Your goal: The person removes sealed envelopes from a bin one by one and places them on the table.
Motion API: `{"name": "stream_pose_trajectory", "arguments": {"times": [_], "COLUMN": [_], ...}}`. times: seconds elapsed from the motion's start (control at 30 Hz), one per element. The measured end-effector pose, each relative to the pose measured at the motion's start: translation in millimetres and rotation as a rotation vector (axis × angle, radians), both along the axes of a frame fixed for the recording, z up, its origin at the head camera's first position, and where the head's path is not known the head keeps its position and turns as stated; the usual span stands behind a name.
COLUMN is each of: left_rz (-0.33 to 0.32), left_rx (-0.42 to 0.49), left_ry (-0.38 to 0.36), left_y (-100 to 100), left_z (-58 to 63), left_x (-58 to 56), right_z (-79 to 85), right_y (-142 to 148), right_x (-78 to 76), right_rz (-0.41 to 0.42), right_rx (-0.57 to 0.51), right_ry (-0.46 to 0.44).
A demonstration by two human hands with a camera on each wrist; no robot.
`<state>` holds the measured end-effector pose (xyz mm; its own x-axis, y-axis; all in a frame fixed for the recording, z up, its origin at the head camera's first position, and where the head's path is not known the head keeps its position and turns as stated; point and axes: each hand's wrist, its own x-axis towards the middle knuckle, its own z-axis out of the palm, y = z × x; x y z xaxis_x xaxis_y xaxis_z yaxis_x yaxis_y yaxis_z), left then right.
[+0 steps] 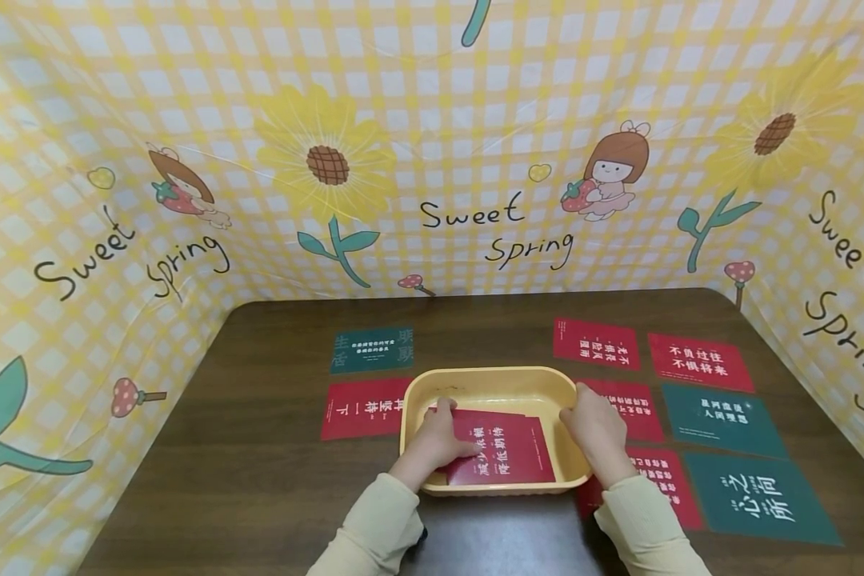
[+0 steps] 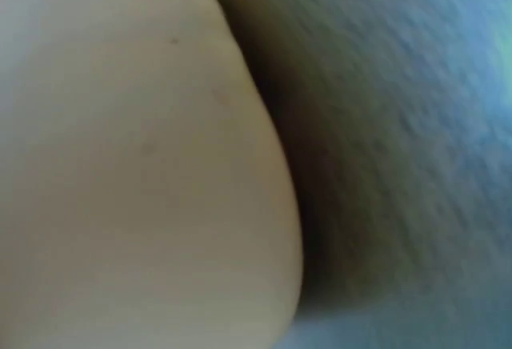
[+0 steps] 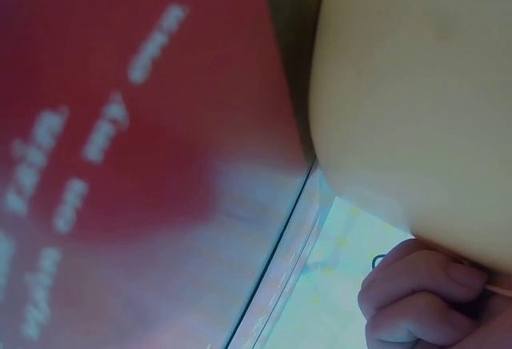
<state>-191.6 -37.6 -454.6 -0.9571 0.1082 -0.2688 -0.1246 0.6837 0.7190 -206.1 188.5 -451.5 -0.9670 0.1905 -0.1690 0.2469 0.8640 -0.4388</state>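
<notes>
Pale sleeves (image 1: 370, 524) come up from the bottom of the head view, nearest the camera, and end at my two hands. With my left hand (image 1: 435, 440), inside the tray, I hold the red stack (image 1: 507, 460) by its left side, thumb lying across the top card's face and fingers bent at the far corner; I cannot see what the fingertips do underneath. With my right hand (image 1: 598, 424) I grip the right wall of the yellow tray (image 1: 490, 390), thumb over the rim and fingers outside. My left wrist view gives only blurred skin; the right one shows curled fingers and a red card close up with white lettering.

Inside the tray, the stack lies toward the near side, printed with white characters, its cards slightly out of line. The tray sits near the middle of the dark brown worktop (image 1: 216, 472). To its left lie a green card (image 1: 371, 350) and, nearer, a red card (image 1: 360, 410) partly hidden by the tray. To its right, six cards stand in two columns: three red ones (image 1: 596, 344) nearer the tray, then one red (image 1: 700, 362) and two green (image 1: 723, 420). Yellow checked cloth (image 1: 468, 120) with sunflowers surrounds the worktop.
</notes>
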Motion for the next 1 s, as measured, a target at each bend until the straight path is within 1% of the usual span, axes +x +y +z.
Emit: {"name": "stream_pose_trajectory", "arguments": {"times": [0.1, 0.2, 0.3, 0.4, 0.53, 0.63, 0.83, 0.87, 0.93, 1.0], "left_rz": [-0.009, 0.015, 0.037, 0.032, 0.018, 0.031, 0.125, 0.144, 0.16, 0.175], "left_rx": [0.036, 0.05, 0.088, 0.14, 0.198, 0.242, 0.295, 0.301, 0.313, 0.305], "left_ry": [-0.023, -0.038, -0.023, -0.008, 0.015, 0.031, 0.056, 0.054, 0.048, 0.044], "left_y": [-1.0, -2.8, -7.5, -14.7, -27.7, -40.6, -74.7, -81.2, -95.6, -111.6], "left_z": [2.1, 5.6, 10.2, 17.0, 30.0, 40.9, 62.2, 64.8, 68.8, 70.6], "left_x": [-1.7, -3.5, -4.0, -2.9, 0.0, 2.6, 10.2, 11.3, 13.5, 15.1], "right_z": [0.2, 0.7, 0.8, 0.6, 1.1, 1.9, 2.3, 2.1, 1.8, 1.7], "right_y": [0.1, 0.1, 0.0, -0.3, -1.1, -1.4, -1.3, -1.4, -1.5, -1.3], "right_x": [0.4, 0.9, 1.4, 1.8, 1.8, 1.9, 1.7, 1.6, 1.4, 1.1], "right_rz": [0.0, 0.001, -0.001, -0.005, -0.008, -0.007, -0.003, -0.003, -0.005, -0.006], "right_rx": [0.002, 0.007, 0.011, 0.009, 0.006, 0.01, 0.008, 0.006, 0.005, 0.007], "right_ry": [0.001, 0.005, 0.013, 0.019, 0.013, 0.008, 0.008, 0.008, 0.007, 0.005]}}
